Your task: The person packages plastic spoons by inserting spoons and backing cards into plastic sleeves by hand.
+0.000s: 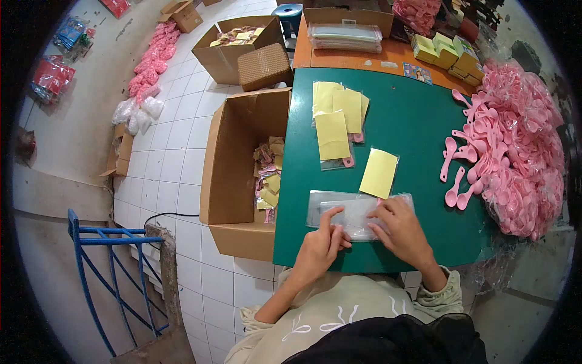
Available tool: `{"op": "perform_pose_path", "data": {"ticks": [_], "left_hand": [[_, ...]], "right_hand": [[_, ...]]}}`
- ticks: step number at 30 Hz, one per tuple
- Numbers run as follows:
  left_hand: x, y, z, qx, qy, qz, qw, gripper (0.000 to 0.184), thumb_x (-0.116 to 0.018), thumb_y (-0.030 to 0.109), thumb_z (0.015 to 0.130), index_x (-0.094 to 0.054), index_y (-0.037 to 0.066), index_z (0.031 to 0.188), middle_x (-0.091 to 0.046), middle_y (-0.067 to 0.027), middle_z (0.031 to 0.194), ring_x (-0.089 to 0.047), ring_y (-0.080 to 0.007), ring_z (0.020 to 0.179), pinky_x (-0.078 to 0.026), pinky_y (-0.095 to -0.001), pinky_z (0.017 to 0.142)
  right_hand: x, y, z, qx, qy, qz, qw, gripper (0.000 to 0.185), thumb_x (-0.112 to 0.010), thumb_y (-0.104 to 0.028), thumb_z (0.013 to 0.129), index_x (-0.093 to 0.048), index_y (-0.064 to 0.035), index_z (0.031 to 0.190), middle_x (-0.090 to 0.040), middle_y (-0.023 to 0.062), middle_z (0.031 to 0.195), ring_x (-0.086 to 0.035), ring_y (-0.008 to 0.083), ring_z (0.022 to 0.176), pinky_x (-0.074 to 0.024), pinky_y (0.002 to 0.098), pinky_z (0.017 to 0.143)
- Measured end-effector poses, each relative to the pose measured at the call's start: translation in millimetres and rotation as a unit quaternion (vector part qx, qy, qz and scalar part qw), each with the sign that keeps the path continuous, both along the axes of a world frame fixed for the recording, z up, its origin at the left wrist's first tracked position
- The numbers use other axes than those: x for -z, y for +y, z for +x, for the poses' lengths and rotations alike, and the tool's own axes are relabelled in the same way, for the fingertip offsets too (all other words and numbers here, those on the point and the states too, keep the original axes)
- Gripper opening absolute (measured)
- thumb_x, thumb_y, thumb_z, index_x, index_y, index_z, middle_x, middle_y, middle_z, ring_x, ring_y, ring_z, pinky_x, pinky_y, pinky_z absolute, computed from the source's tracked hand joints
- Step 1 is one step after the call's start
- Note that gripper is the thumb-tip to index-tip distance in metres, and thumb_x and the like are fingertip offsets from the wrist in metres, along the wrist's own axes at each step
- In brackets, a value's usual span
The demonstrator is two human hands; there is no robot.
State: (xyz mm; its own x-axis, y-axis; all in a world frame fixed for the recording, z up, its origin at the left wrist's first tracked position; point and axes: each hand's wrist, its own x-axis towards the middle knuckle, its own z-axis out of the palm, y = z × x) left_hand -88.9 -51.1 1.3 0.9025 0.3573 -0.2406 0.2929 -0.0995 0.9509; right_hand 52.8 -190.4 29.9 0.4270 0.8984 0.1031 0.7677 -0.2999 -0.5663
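Observation:
Flat clear plastic bags (321,203) lie in a loose stack near the front edge of the green table. My left hand (321,246) rests at their lower left, index finger stretched over the plastic and the other fingers partly curled. From the right, my right hand (403,233) reaches onto the bags with thumb and fingers apart. Just beyond its fingertips is a bagged yellow card (379,172), with a bit of pink showing at its lower end. Farther back, several more bagged yellow cards (332,136) overlap, pink handle ends poking out below.
Pink plastic spoons (479,139) spill from a big plastic sack (527,151) on the right. An open carton (233,127) of packed pieces stands against the table's left side. Yellow boxes (445,51) and stacked clear bags (345,37) sit on the orange surface behind.

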Motion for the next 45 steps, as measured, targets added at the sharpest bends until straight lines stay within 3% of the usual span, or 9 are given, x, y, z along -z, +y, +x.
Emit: {"op": "perform_pose_path", "data": {"ticks": [7,19,22,31,34,37,40,42,45], "left_hand": [[3,2,-8,-0.016,0.0,0.045,0.999,0.034,-0.035,0.006,0.097,-0.032,0.005,0.131,-0.066,-0.0116,0.084,-0.067,-0.0185,0.076,-0.054,-0.029,0.067],[-3,10,-5,-0.002,-0.011,-0.065,0.998,0.042,-0.039,0.01,0.097,-0.026,0.008,0.137,-0.066,-0.0151,0.086,-0.067,-0.02,0.079,-0.054,-0.0306,0.07],[1,1,5,0.007,-0.037,-0.213,0.976,0.052,-0.044,0.009,0.095,-0.02,0.011,0.141,-0.064,-0.0112,0.076,-0.064,-0.0149,0.069,-0.052,-0.0274,0.063],[17,-11,15,0.07,-0.052,-0.201,0.976,0.065,-0.045,-0.001,0.092,-0.012,0.015,0.146,-0.054,-0.0029,0.079,-0.05,-0.0066,0.067,-0.046,-0.024,0.06],[14,-9,15,0.039,-0.023,-0.146,0.988,0.064,-0.045,0.001,0.093,-0.012,0.015,0.146,-0.057,-0.0057,0.085,-0.056,-0.0089,0.072,-0.05,-0.0245,0.065],[11,0,12,0.015,-0.051,-0.312,0.949,0.062,-0.044,0.003,0.094,-0.013,0.016,0.145,-0.06,-0.0089,0.091,-0.062,-0.0137,0.084,-0.053,-0.0269,0.075],[10,6,7,0.061,-0.029,-0.317,0.946,0.046,-0.041,0.008,0.096,-0.027,0.01,0.14,-0.061,-0.011,0.098,-0.06,-0.0175,0.097,-0.052,-0.028,0.082],[11,8,5,0.08,-0.019,-0.316,0.945,0.038,-0.038,0.009,0.097,-0.035,0.006,0.135,-0.06,-0.0119,0.103,-0.059,-0.0186,0.102,-0.052,-0.0282,0.085],[13,8,2,0.097,-0.014,-0.319,0.943,0.033,-0.035,0.007,0.097,-0.041,0.001,0.129,-0.056,-0.0119,0.112,-0.058,-0.0184,0.105,-0.051,-0.0279,0.087]], "right_hand": [[21,22,-26,0.034,-0.033,-0.046,0.998,0.023,-0.069,-0.013,0.073,-0.056,-0.0041,0.09,-0.051,0.0128,0.09,-0.049,0.031,0.089,-0.0398,0.0408,0.08],[13,11,-24,-0.032,0.071,0.008,0.997,0.016,-0.065,-0.01,0.07,-0.053,-0.0053,0.081,-0.049,0.0104,0.082,-0.048,0.0283,0.084,-0.0359,0.0396,0.075],[-7,4,-26,-0.043,0.112,-0.024,0.992,0.017,-0.065,-0.009,0.07,-0.053,-0.0056,0.081,-0.049,0.0103,0.082,-0.048,0.0283,0.084,-0.0352,0.039,0.074],[-6,-17,-29,-0.102,0.138,-0.006,0.985,0.016,-0.065,-0.012,0.071,-0.052,-0.0089,0.08,-0.047,0.0054,0.078,-0.049,0.0227,0.081,-0.0335,0.037,0.074],[-15,-22,-22,-0.168,0.215,-0.013,0.962,0.014,-0.064,-0.013,0.073,-0.053,-0.0101,0.08,-0.047,0.0041,0.077,-0.049,0.0212,0.078,-0.033,0.0347,0.074],[-37,-35,-7,-0.182,0.257,0.006,0.949,0.013,-0.065,-0.014,0.075,-0.053,-0.0104,0.079,-0.046,0.0035,0.076,-0.048,0.0202,0.074,-0.0337,0.0338,0.073],[-77,-82,49,-0.258,0.226,0.082,0.936,0.015,-0.066,-0.013,0.074,-0.055,-0.0066,0.082,-0.053,0.0048,0.077,-0.049,0.022,0.07,-0.0357,0.0352,0.067],[-71,-163,101,-0.209,0.163,0.234,0.935,0.028,-0.071,-0.021,0.071,-0.055,-0.0015,0.084,-0.055,0.0064,0.071,-0.05,0.0228,0.065,-0.0369,0.0376,0.061],[-109,-274,192,0.183,0.071,0.233,0.953,0.021,-0.057,-0.021,0.084,-0.054,-0.0016,0.091,-0.056,0.0084,0.085,-0.053,0.0218,0.076,-0.0411,0.0343,0.072]]}}
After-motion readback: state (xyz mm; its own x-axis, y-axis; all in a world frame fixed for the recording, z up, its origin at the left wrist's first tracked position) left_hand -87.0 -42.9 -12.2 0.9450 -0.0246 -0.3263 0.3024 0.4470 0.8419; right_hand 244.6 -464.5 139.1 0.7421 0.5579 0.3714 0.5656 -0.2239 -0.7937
